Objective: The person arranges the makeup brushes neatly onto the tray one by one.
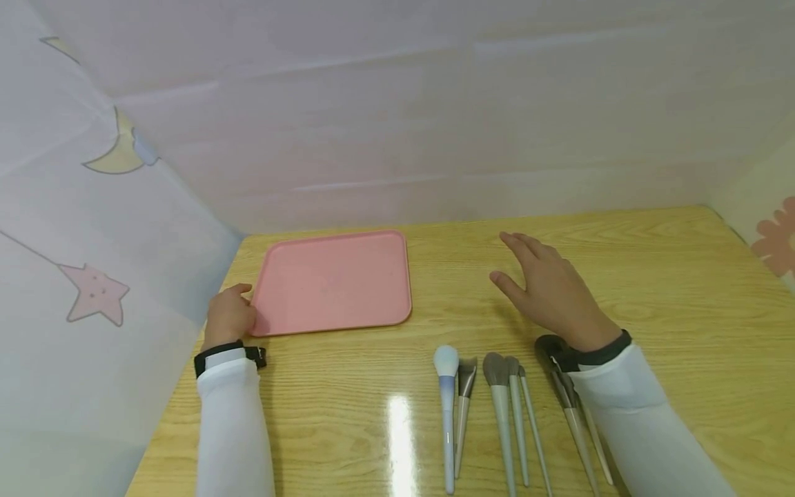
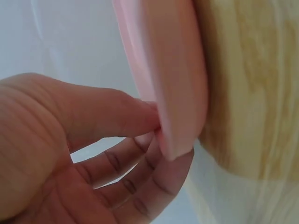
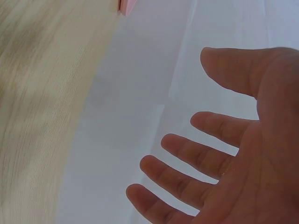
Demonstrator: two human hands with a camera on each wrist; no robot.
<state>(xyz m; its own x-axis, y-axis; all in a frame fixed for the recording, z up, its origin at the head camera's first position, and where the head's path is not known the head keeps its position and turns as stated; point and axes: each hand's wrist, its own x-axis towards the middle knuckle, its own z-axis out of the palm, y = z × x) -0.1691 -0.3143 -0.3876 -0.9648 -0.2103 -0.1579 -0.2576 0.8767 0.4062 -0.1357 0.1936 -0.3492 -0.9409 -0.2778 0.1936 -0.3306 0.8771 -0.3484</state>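
Above table (image 1: pixel 329 400), right hand (image 1: pixel 551 290) outstretched; left hand (image 1: pixel 228 316) pinches tray (image 1: pixel 335 283).

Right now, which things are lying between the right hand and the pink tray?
None: only a bare stretch of the wooden tabletop lies between the right hand and the pink tray, as the head view shows.

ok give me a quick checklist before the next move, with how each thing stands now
1. Left hand pinching the pink tray by its edge: ok
2. Right hand free: ok, holding nothing
3. Right hand at the tray: not ok, it is apart from it
4. Brushes off the tray: ok, on the table
5. Every brush fully visible: not ok, the right sleeve is in the way
6. Gripped corner flat on the table: cannot tell
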